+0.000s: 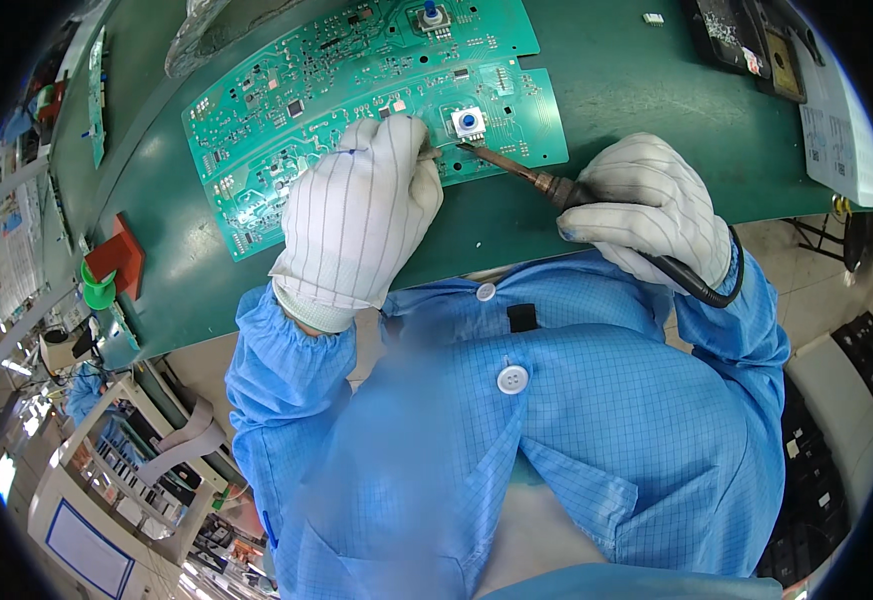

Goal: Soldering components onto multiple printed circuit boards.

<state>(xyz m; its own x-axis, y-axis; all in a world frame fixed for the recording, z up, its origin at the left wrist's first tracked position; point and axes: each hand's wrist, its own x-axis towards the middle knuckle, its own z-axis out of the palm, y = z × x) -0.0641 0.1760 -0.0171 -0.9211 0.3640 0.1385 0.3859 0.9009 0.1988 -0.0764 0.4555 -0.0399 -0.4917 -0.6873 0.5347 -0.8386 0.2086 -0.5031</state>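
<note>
A green circuit board (376, 90) with many small parts lies on the table in front of me. My right hand (646, 200), in a white striped glove, is closed round the handle of a soldering iron (509, 165). The iron's tip reaches the board's near edge, just below a white square component with a blue centre (468, 122). My left hand (364, 210), gloved the same way, rests over the near part of the board. Its thumb and fingers pinch what looks like thin solder wire close to the iron's tip; the strand is mostly hidden.
The green table (636, 70) bears a dark tray (721, 35) and white paper (841, 130) at the far right. A red block (121, 258) and a green round piece (98, 287) are at the left. A black cable (701, 283) loops by my right wrist.
</note>
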